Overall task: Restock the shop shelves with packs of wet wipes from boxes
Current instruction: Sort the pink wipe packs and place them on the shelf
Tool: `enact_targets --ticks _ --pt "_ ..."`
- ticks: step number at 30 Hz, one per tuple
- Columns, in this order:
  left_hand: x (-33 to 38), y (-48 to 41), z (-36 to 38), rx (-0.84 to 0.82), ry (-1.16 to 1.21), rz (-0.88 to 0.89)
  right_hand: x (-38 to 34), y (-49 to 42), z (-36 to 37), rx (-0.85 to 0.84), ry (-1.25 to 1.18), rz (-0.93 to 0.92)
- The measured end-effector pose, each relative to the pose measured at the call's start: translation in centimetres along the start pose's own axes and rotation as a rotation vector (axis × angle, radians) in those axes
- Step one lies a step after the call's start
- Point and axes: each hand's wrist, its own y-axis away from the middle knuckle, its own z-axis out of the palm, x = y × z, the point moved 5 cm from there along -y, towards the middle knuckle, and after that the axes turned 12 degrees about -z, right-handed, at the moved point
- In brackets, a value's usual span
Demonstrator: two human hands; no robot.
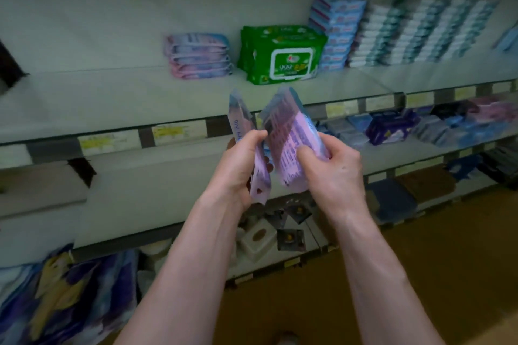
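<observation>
Wet-wipe stack point(199, 56), pink, lies flat on the upper shelf point(84, 98), up-left of both hands. Left grip point(241, 165), nearer it, curls round one matching pack point(241, 116) held on end; right grip point(333, 171) pinches a second pack point(288, 131), both mid-frame.

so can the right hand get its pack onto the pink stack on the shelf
Probably yes: the right hand holds its pack in front of the shelf, nothing stands between it and the pink stack, and room shows above it.
</observation>
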Motion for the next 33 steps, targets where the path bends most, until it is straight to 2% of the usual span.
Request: enact_targets --ticks 8,12,20,25,33 --pt "4.7 -2.6 3.2 0.025 0.205 0.157 0.1 -7.6 0.3 -0.048 -0.029 -0.161" --pt "6.0 -3.7 4.4 0.079 0.216 0.222 0.6 -10.7 0.0 -0.095 -0.083 -0.153" --pt "8.1 -4.3 4.5 0.131 0.255 0.407 0.0 -15.1 2.7 -0.275 -0.278 -0.26" --pt "8.9 -4.3 2.4 0.336 0.289 0.381 -1.1 -17.0 5.4 -0.356 -0.239 -0.4" --pt "11.1 -5.1 -0.7 0.353 0.318 0.425 -2.6 -18.8 10.1 -0.43 -0.29 -0.459"
